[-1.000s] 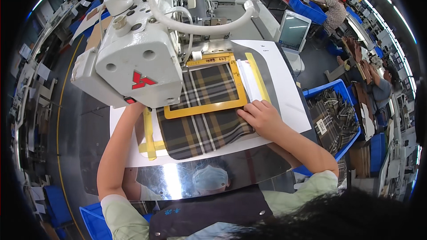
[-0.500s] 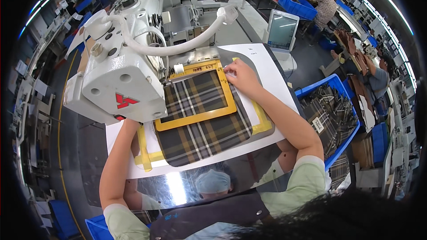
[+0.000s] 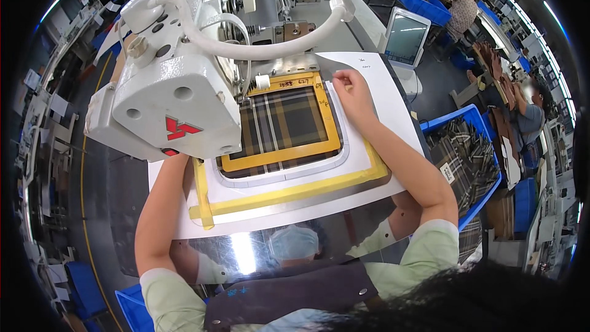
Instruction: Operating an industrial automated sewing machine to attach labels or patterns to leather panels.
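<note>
A dark plaid fabric panel [image 3: 286, 120] with white and mustard stripes lies beneath a yellow rectangular frame [image 3: 279, 155]. Around the panel's lower and right edges runs a white raised rim [image 3: 289, 174] with rounded corners. My right hand [image 3: 355, 93] hovers by the frame's upper right corner, its fingers curled together; whatever is in them, if anything, is hidden. My left forearm [image 3: 161, 209] reaches up behind the white sewing machine head [image 3: 166, 98], which hides that hand and its fingers.
White paper with yellow tape [image 3: 289, 200] surrounds the work on a shiny metal table [image 3: 270, 252]. A control screen [image 3: 405, 37] stands at the back right. On the right, a blue crate [image 3: 462, 117] holds more plaid pieces. Other people work farther back.
The plaid panel has slid away from me, its near edge now within the white rim, which it covered before. My right hand has come off the frame's side. The view has shifted slightly.
</note>
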A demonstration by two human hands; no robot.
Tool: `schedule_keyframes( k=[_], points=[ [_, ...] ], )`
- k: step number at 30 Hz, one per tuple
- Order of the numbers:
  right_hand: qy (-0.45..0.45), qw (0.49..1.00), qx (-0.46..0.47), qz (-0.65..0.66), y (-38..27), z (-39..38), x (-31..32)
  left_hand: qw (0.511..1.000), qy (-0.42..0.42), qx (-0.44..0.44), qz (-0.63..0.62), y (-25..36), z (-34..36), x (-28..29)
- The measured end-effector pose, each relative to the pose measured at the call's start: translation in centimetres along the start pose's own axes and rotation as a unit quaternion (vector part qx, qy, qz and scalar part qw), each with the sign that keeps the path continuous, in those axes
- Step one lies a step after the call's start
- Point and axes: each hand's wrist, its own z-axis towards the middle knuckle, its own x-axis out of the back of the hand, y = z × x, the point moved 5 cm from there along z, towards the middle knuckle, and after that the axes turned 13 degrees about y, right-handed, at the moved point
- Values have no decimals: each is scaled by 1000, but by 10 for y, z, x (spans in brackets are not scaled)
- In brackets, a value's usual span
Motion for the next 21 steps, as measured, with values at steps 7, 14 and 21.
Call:
schedule_keyframes(
  k=[7,14,21],
  points=[
    [-188,944,262,-73,-76,-116,76,950,-106,-292,29,90,-104,22],
    [-207,912,330,-130,-89,-133,57,905,-182,-368,114,137,-129,1],
    [-226,904,339,-128,-88,-134,55,916,-196,-331,111,130,-127,-1]
  ],
)
